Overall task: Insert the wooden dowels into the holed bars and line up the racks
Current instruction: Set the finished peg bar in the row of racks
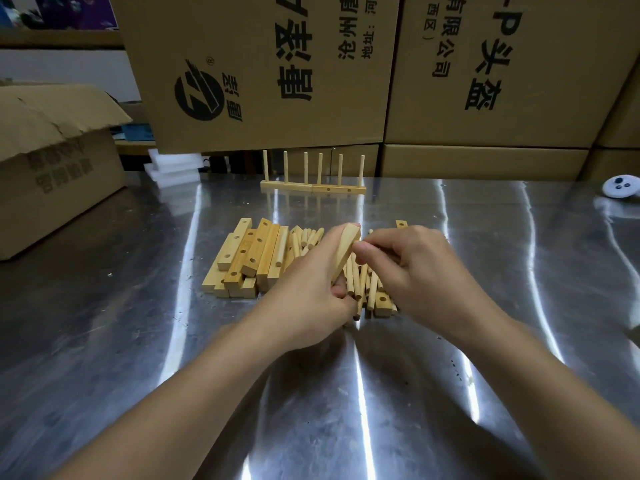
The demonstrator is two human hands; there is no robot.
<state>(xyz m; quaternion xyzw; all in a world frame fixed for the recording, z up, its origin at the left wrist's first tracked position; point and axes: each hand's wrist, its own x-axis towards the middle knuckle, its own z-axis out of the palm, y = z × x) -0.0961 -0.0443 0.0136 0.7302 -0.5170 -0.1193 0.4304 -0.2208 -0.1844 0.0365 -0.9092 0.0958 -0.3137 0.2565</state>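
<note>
On a steel bench [138, 341], the left hand [308, 296] grips a tilted bar [346, 251] while the right hand [412, 268] curls its fingers at the bar's edge, its hold unclear; beyond lie many loose bars [249, 261] and dowels [308, 237], and farthest, two finished racks [313, 187] stand end to end.

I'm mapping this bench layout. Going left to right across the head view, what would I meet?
Open cardboard box → white foam pieces → stack of holed bars → left hand, gripping a bar → right hand → white controller. The finished racks at the back span the middle, so they are left out.
</note>
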